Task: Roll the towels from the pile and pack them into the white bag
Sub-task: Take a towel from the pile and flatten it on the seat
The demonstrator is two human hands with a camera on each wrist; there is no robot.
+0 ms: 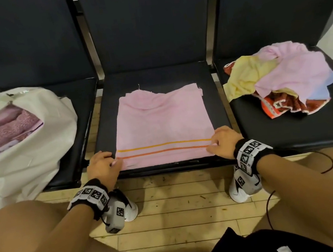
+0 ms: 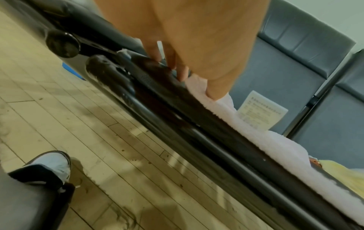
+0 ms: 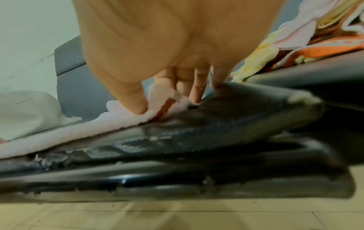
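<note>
A pink towel (image 1: 162, 124) with two orange stripes lies flat on the middle seat (image 1: 214, 88). My left hand (image 1: 104, 163) pinches its near left corner, and my right hand (image 1: 224, 142) pinches its near right corner. In the left wrist view the left hand (image 2: 199, 77) has its thumb on the towel edge (image 2: 256, 129). In the right wrist view the right hand (image 3: 169, 96) grips the lifted corner of the pink towel (image 3: 82, 132) between thumb and fingers. The white bag (image 1: 24, 151) on the left seat holds pink towels. The pile of towels (image 1: 280, 81) sits on the right seat.
Three dark seats stand in a row with backrests behind them. My knees and white shoes (image 1: 239, 186) are over a wooden floor (image 1: 174, 211) in front of the seats. A cable (image 1: 327, 164) hangs by my right forearm.
</note>
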